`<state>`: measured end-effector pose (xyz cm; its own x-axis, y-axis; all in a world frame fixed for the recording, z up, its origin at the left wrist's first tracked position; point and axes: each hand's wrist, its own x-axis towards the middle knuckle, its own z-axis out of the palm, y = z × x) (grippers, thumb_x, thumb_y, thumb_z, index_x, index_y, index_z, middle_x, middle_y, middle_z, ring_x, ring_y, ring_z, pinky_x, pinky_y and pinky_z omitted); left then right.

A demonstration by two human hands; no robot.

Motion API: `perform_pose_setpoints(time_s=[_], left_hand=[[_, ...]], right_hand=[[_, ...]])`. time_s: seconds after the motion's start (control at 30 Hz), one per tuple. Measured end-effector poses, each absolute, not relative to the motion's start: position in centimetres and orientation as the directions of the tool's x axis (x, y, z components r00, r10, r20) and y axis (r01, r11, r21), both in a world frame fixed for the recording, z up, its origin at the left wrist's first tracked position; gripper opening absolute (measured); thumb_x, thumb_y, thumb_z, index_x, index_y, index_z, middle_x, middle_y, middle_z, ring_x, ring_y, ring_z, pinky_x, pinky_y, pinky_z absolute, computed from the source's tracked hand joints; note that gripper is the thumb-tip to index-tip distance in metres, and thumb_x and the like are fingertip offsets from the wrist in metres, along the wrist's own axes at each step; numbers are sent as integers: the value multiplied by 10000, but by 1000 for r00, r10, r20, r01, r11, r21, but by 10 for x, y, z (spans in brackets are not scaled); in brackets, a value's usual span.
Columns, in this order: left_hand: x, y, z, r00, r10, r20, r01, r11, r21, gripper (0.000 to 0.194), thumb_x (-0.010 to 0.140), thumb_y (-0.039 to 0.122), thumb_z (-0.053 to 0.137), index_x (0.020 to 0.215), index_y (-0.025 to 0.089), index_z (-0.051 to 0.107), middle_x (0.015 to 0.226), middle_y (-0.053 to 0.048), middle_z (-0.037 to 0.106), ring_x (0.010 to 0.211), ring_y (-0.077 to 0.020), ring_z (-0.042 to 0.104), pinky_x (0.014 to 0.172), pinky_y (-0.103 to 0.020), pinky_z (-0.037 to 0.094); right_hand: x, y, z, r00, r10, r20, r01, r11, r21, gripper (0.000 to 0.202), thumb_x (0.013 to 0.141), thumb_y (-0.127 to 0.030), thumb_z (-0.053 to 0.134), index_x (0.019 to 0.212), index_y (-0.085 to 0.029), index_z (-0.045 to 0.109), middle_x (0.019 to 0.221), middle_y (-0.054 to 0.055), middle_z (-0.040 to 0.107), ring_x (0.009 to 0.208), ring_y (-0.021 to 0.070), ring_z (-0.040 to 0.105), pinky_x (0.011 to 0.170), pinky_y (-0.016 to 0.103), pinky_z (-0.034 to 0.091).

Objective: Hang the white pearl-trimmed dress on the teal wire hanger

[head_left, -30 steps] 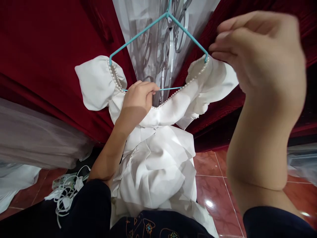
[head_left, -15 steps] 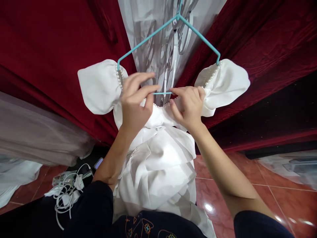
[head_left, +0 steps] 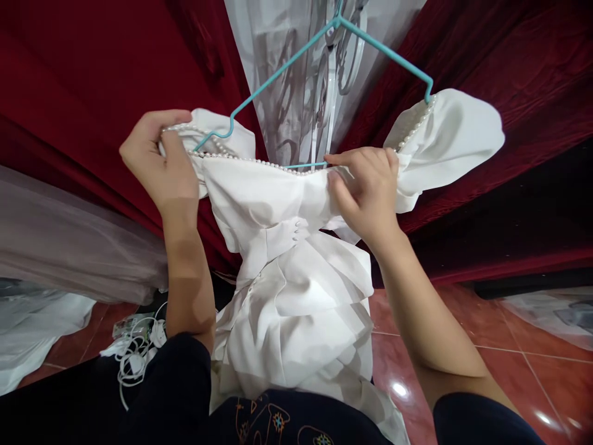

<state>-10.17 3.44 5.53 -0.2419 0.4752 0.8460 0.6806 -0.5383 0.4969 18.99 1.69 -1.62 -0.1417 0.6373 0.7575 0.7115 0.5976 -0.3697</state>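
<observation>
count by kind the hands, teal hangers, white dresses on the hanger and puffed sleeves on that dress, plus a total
hands: 2 (left hand, right hand)
teal hanger: 1
white dress on it: 1
puffed sleeves: 2
total: 6, counting the sleeves apart from the dress

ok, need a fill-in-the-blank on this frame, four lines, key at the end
1. The dress on the turquoise hanger is ____ in color.
2. Of the left hand and the right hand, the one at the hanger's lower bar is the ____.
3. The white cables lie on the ____ side of the picture.
4. The dress has ____ puffed sleeves.

Missing words: white; right; left; two.
</observation>
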Motion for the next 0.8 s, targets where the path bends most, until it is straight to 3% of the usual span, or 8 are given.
perform_pose_setpoints(time_s=[0.17,0.3,0.37,0.47,0.57,0.7,0.8], left_hand=[[-138,33,31,-370,635,678,633,-362,685,374,856,-14,483,1048,105,780,955,12,791,955,-184,737,895,-347,572],[-148,21,3,-236,857,458,641,-216,736,313,800,49,563,984,97,811,821,-13,785,764,-193,706,681,-296,541],[-140,11,-3,-115,911,397,670,-224,708,300,803,51,567,917,135,832,839,-21,802,757,-196,721,693,-299,556],[-113,-3,-2,145,871,470,673,-435,598,333,892,70,546,970,203,842,1043,-15,824,938,-202,770,873,-317,603],[-79,-12,8,308,694,650,576,-680,453,302,967,97,563,1041,245,815,1131,-2,806,1073,-201,764,1003,-355,602],[-53,-8,25,173,534,828,655,-690,308,295,978,103,629,1153,296,768,1308,1,722,1270,-239,667,1142,-446,512],[-50,2,29,150,614,775,715,-609,344,305,971,87,629,1184,270,747,1224,-14,752,1172,-246,684,1090,-443,492]], right_hand=[[189,7,-9,-169,675,719,713,587,-384,277,987,-302,543,1223,-247,678,1140,65,714,1103,263,625,1045,475,396],[184,10,-12,-144,661,737,678,608,-413,221,973,-264,565,1155,-245,687,1092,48,728,1066,244,639,1025,452,402],[181,12,-13,-131,661,739,653,618,-437,193,995,-278,555,1125,-250,694,1072,37,740,1039,230,649,1010,442,404],[179,15,-15,-114,655,747,645,621,-445,196,1017,-290,540,1120,-258,704,1073,30,749,1034,225,655,1004,441,403],[179,16,-16,-102,640,762,659,617,-430,204,997,-247,552,1124,-252,712,1083,33,750,1036,229,654,1000,446,412],[180,13,-15,-104,637,764,679,607,-414,227,994,-235,534,1128,-251,717,1071,38,753,1038,232,661,1022,473,434],[182,8,-16,-141,621,771,698,615,-367,272,998,-262,540,1206,-260,716,1149,47,754,1101,246,671,1055,502,449]])
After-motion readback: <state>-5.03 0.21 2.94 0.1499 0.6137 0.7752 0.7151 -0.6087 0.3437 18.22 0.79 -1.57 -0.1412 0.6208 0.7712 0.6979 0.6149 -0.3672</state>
